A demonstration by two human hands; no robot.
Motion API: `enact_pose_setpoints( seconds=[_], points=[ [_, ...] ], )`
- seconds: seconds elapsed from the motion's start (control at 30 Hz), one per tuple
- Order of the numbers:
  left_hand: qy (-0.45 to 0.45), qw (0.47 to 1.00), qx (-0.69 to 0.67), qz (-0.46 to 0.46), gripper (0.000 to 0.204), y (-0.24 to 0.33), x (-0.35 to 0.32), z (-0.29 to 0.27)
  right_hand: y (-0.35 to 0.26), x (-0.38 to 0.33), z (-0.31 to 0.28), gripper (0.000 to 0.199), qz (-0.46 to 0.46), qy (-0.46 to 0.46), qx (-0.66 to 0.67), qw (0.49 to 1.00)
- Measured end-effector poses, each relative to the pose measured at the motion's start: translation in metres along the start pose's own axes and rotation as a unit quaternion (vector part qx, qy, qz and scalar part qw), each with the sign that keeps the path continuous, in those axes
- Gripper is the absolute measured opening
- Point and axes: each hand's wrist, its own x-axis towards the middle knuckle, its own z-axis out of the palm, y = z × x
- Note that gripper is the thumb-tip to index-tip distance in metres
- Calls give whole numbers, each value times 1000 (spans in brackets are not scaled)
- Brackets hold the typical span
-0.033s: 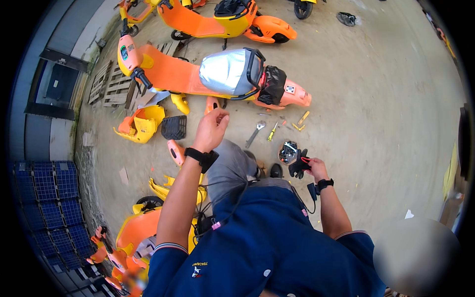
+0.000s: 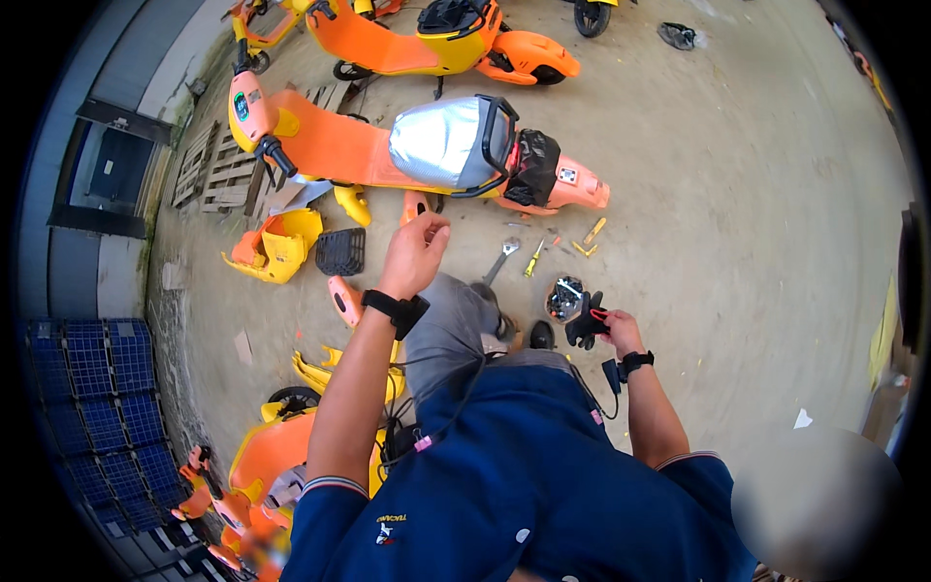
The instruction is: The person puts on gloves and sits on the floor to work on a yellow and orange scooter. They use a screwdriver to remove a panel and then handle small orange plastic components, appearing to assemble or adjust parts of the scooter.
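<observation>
My left hand (image 2: pixel 415 254) is raised in front of me with its fingers curled in. Nothing shows in it, and part of the fingers is turned away. Pinched in my right hand (image 2: pixel 622 333) is a black work glove (image 2: pixel 585 323) with a red cuff edge, hanging next to a round container of small parts (image 2: pixel 564 300). On the floor ahead lie an adjustable wrench (image 2: pixel 501 261), a yellow-handled screwdriver (image 2: pixel 534 258) and a yellow tool (image 2: pixel 593 235). An orange scooter (image 2: pixel 330 143) with a silver seat cover (image 2: pixel 438 142) stands beyond them.
Yellow body panels (image 2: pixel 281 247) and a black basket (image 2: pixel 340 252) lie left of my left hand. Another scooter (image 2: pixel 262 456) stands at my lower left. Wooden pallets (image 2: pixel 231 175) and blue crates (image 2: pixel 92 388) line the left side. A further scooter (image 2: pixel 388 48) stands at the back.
My left leg and foot have shifted slightly forward, nearer the wrench. Both hands keep their places, and the glove stays in my right hand.
</observation>
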Motion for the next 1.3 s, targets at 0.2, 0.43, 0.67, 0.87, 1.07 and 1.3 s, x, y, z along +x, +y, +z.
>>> enact_pose_setpoints(
  seconds=[0.2, 0.43, 0.67, 0.87, 1.07, 1.3],
  points=[
    [-48, 999, 0, 7, 20, -6, 23, 5, -1, 9, 5, 14, -10, 21, 47, 999],
    [-83, 994, -4, 64, 19, -28, 73, 18, 4, 39, 11, 18, -29, 44, 112, 992],
    [-225, 965, -23, 133, 19, -46, 145, 50, -36, 33, 57, 19, -90, 65, 198, 974],
    [-335, 930, -62, 139, 19, -85, 175, 68, -68, 30, 123, 20, -59, 134, 221, 964],
    [-408, 906, -66, 98, 20, -134, 185, 96, -83, 55, 169, 24, -71, 158, 220, 960],
    [-418, 904, -82, 48, 17, -178, 160, 157, -73, 84, 185, 29, -62, 149, 236, 958]
  ],
)
